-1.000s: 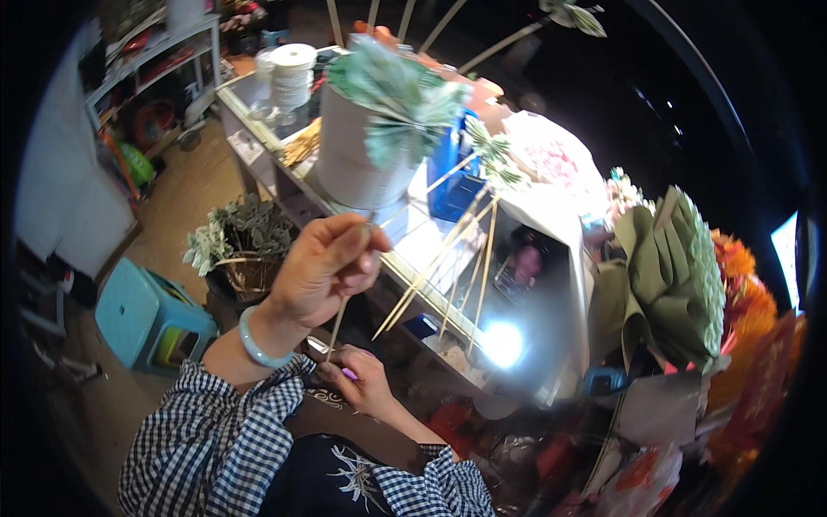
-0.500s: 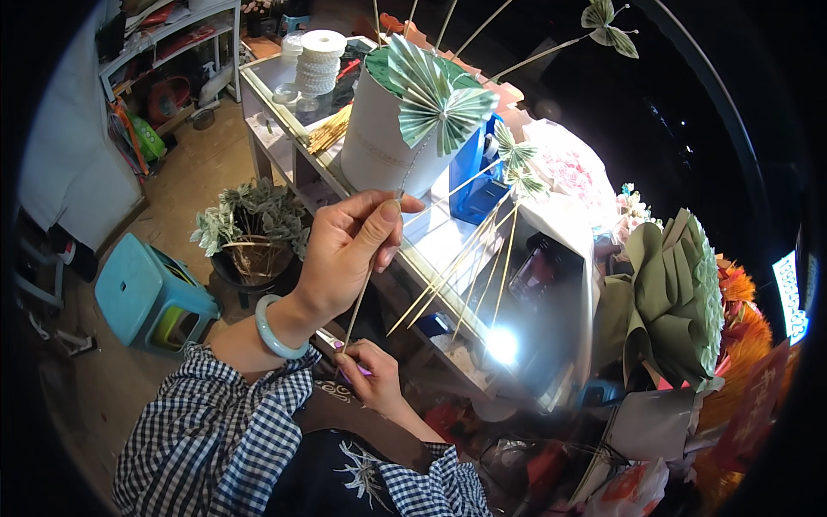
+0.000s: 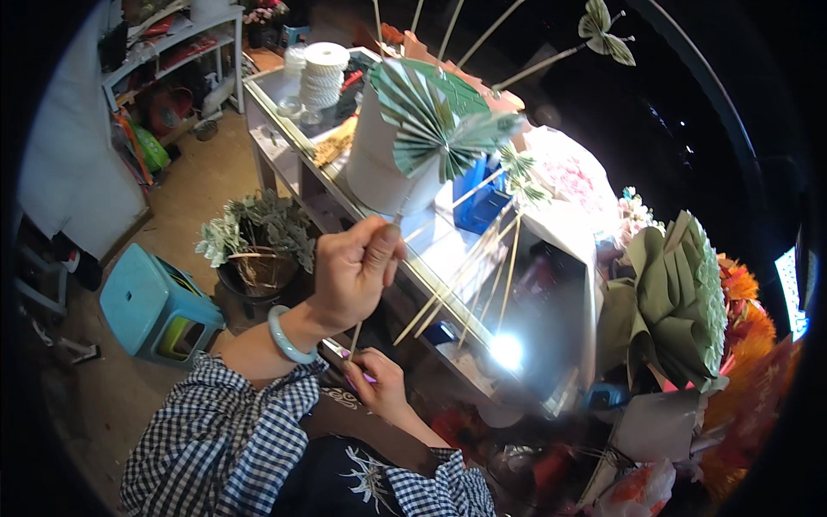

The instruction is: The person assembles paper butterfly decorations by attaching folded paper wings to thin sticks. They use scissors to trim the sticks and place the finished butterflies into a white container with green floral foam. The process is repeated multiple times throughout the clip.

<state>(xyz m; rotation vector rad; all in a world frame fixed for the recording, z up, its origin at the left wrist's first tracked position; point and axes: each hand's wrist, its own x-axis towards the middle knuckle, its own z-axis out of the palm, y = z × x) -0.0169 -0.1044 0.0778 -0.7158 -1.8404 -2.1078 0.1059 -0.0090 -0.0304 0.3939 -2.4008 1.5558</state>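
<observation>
Left hand (image 3: 351,274) raised, fingers pinching a thin wooden stick (image 3: 379,263) topped by a green folded-paper fan (image 3: 439,121), above the glass table (image 3: 448,250). Right hand (image 3: 379,383) low by the lap, fingers curled around a small tool (image 3: 338,351) at the stick's lower end.

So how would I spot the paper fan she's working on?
Start at the glass-topped counter and its white bucket. In front of it the left hand pinches a thin stick. The fan tops it: green, pleated, round, larger than the other stick ornaments.
</observation>
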